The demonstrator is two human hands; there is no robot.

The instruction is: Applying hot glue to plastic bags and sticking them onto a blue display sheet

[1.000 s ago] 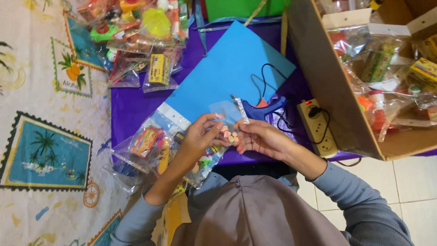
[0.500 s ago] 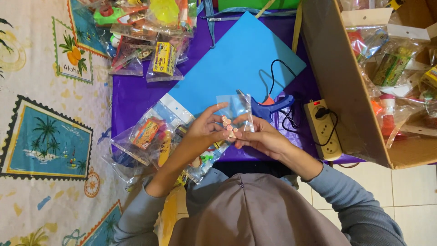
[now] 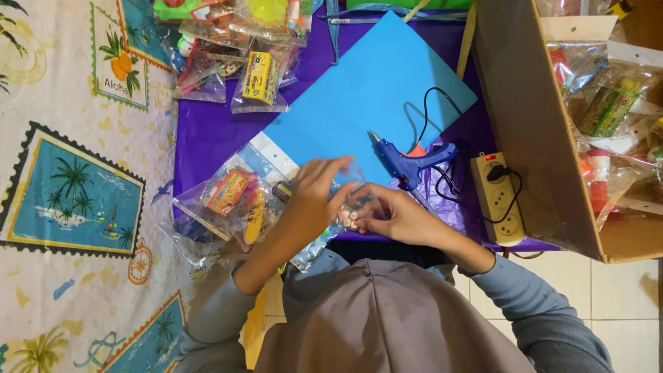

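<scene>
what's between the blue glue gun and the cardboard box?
In the head view, a cream power strip with a black plug in it lies between the glue gun and the cardboard box.

One head camera looks straight down, close (over the person's lap).

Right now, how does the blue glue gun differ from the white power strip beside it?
The glue gun is blue and pistol-shaped; the power strip is cream-white, a long block. The glue gun lies on the blue sheet and the purple cloth; the power strip lies at the cloth's edge. Each has a black cord.
</scene>
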